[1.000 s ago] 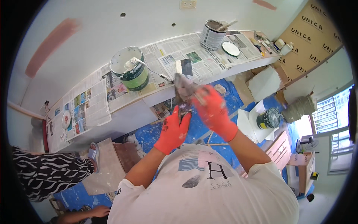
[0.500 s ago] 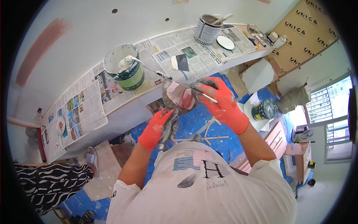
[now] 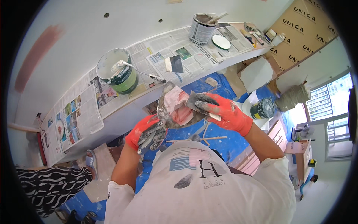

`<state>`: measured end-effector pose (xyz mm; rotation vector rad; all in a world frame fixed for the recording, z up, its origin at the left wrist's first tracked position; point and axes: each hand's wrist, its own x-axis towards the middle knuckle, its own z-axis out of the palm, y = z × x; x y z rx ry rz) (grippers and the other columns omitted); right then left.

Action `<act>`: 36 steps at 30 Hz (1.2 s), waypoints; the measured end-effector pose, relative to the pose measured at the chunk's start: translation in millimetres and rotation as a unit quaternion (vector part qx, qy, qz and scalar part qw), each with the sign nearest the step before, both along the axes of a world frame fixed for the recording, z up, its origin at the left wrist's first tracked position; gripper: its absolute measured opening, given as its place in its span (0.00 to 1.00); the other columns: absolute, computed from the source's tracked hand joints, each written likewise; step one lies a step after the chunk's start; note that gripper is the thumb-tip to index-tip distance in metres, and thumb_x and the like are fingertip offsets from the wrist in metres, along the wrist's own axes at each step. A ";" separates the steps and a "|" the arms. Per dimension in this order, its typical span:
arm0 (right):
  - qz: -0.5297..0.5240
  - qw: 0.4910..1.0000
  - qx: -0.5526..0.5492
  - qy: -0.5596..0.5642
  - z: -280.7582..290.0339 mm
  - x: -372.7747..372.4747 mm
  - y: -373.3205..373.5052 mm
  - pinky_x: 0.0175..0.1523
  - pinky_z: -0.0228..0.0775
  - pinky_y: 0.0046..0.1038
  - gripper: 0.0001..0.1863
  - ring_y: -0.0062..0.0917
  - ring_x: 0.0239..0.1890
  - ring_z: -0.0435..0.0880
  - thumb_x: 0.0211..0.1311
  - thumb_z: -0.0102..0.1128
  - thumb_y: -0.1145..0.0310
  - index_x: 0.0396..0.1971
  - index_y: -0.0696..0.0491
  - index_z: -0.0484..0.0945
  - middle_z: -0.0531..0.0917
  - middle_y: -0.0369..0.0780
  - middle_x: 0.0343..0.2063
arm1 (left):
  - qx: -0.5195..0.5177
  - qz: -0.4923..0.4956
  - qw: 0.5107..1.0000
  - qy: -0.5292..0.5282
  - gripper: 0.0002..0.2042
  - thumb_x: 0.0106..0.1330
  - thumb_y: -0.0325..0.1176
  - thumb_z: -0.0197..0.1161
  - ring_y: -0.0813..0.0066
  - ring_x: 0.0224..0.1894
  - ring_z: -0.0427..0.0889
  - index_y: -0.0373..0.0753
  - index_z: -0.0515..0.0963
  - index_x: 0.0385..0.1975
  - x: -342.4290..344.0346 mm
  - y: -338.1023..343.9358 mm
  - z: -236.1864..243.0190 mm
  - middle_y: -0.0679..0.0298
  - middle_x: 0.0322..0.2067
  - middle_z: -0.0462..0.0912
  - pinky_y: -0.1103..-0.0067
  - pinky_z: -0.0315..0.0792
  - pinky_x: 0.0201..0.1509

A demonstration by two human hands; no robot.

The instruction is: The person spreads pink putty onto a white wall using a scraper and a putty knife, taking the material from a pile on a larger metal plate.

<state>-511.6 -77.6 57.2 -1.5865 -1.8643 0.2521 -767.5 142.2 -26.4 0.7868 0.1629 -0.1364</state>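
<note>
My left hand [image 3: 147, 132], in an orange glove with a grey, soiled palm, grips the lower left of a stained grey metal plate [image 3: 164, 112] heaped with pink paste [image 3: 177, 104]. My right hand [image 3: 225, 115], gloved alike, grips a flat grey scraper [image 3: 197, 102] against the right side of the paste. Just beyond them, on a newspaper-covered ledge [image 3: 141, 52], stand a green bucket [image 3: 121, 80] with a paint roller [image 3: 156, 77] across its rim and a small dark-and-white square piece [image 3: 174, 63].
At the back right are a tin [image 3: 201, 31] with a stick, a white lid [image 3: 221, 42] and small tools [image 3: 253, 39]. Another bucket [image 3: 261, 110] stands on the right. A person's sandalled foot [image 3: 91, 164] is at left. Blue sheeting [image 3: 186, 132] and wood scraps lie below.
Both hands and the plate have moved left, and the plate has turned to show the pink paste. The scraper in my right hand now lies at the paste's edge.
</note>
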 end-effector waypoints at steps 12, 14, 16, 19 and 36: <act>-0.317 0.929 0.180 -0.068 -55.8 53.4 -57.8 0.57 0.72 0.34 0.20 0.46 0.58 0.75 0.65 0.54 0.76 0.58 0.55 0.73 0.76 0.49 0.56 | 0.136 0.180 0.970 0.084 0.21 0.72 0.35 0.56 0.71 0.41 0.81 0.33 0.66 0.61 51.5 -32.8 -15.8 0.57 0.43 0.80 0.75 0.76 0.45; -0.309 0.923 0.228 -0.031 -59.2 46.0 -53.8 0.57 0.72 0.33 0.18 0.45 0.56 0.77 0.67 0.53 0.75 0.56 0.56 0.74 0.78 0.50 0.54 | 0.135 0.181 0.972 0.063 0.19 0.72 0.37 0.55 0.70 0.39 0.81 0.33 0.68 0.58 59.0 -38.7 -15.4 0.57 0.40 0.80 0.75 0.76 0.42; -0.229 0.957 0.176 -0.005 -72.1 39.3 -55.1 0.56 0.72 0.32 0.16 0.41 0.52 0.80 0.69 0.53 0.73 0.54 0.56 0.75 0.80 0.49 0.51 | 0.128 0.209 0.968 0.047 0.17 0.71 0.40 0.55 0.69 0.26 0.81 0.35 0.71 0.51 73.2 -51.5 2.9 0.57 0.31 0.80 0.76 0.77 0.30; -0.116 0.986 -0.025 0.118 -68.7 23.2 -55.9 0.54 0.73 0.31 0.13 0.34 0.44 0.84 0.71 0.53 0.70 0.52 0.56 0.77 0.84 0.46 0.44 | 0.092 0.289 0.952 0.036 0.14 0.72 0.41 0.55 0.70 0.26 0.80 0.37 0.72 0.47 76.4 -56.5 -0.5 0.59 0.30 0.80 0.76 0.76 0.29; -0.325 0.809 0.187 0.454 -41.8 -11.8 -21.7 0.40 0.74 0.23 0.10 0.16 0.34 0.81 0.66 0.62 0.71 0.45 0.58 0.79 0.82 0.35 0.36 | 0.579 0.229 0.779 -0.071 0.22 0.61 0.21 0.57 0.45 0.48 0.76 0.30 0.72 0.58 61.4 -77.4 -12.2 0.38 0.52 0.72 0.63 0.70 0.55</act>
